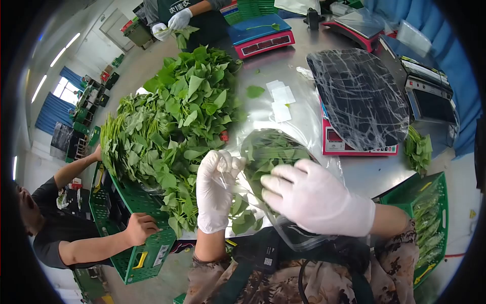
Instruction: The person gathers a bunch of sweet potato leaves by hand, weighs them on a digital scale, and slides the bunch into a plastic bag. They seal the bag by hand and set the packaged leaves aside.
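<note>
A clear plastic bag (278, 144) of leafy green stems lies on the metal table in front of me. My left hand (214, 187), in a white glove, is closed in a pinch on the bag's clear film at its near left edge. My right hand (319, 197), also white-gloved, rests over the bag's near side with its fingers stretched out. Part of the bag is hidden beneath it. Just beyond my left hand rises a large heap of leafy greens (195, 96).
A scale (331, 139) under a film-covered dark sheet (359, 96) stands right; another scale (263, 43) stands at the back. White labels (281, 112) lie between. A co-worker holds a green crate (126, 223) at left; another person's gloved hands (174, 23) hold greens. Bagged greens fill a crate (438, 202).
</note>
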Action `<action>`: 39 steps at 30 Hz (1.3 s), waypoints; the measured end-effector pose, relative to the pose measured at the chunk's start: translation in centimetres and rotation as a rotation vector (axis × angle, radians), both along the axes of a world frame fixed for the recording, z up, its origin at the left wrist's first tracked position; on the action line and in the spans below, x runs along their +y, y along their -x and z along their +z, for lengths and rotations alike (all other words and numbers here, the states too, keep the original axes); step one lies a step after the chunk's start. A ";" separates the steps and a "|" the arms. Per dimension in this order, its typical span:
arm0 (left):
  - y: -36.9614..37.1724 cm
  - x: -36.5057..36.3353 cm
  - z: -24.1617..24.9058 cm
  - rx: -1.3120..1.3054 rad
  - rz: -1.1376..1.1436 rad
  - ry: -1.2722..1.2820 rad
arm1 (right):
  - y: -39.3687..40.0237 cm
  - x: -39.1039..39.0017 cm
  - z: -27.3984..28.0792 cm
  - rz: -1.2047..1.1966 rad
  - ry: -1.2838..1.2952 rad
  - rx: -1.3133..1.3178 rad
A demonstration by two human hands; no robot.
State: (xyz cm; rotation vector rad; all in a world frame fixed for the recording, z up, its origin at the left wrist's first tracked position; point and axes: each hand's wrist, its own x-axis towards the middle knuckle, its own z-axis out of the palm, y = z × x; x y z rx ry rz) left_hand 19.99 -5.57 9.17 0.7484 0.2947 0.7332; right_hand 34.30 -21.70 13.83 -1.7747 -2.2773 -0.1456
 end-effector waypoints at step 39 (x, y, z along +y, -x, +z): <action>-1.0 1.9 -0.8 -0.043 -0.125 0.143 | -4.3 4.5 -1.1 -0.141 -0.183 0.148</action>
